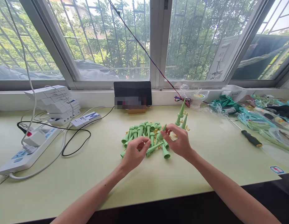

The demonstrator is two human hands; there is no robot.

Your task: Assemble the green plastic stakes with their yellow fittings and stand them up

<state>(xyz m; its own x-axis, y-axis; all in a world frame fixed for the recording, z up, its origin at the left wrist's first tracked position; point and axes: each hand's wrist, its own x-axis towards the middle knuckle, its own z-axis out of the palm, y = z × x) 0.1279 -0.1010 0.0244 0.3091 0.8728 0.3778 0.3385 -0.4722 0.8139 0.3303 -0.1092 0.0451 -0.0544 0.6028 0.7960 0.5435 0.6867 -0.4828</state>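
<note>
A pile of green plastic spikes (147,128), cone-shaped with collars and wide open ends, lies at the middle of the table, with small yellow pieces (156,134) among them. At the pile's right side, my right hand (179,141) pinches one green spike (163,127) between thumb and fingers. My left hand (135,152) is over the pile's front left, thumb and fingertips drawn together; whatever is between them cannot be made out. Beyond my right hand, other green spikes (181,113) with yellow pieces stand point up, their lower parts partly hidden by the hand.
On the left are a power strip (39,152) with cables, stacked white boxes (58,104) and a flat white box (86,119). A dark tablet (132,93) leans by the window. To the right lie a screwdriver (251,138) and bagged teal and green items (254,119).
</note>
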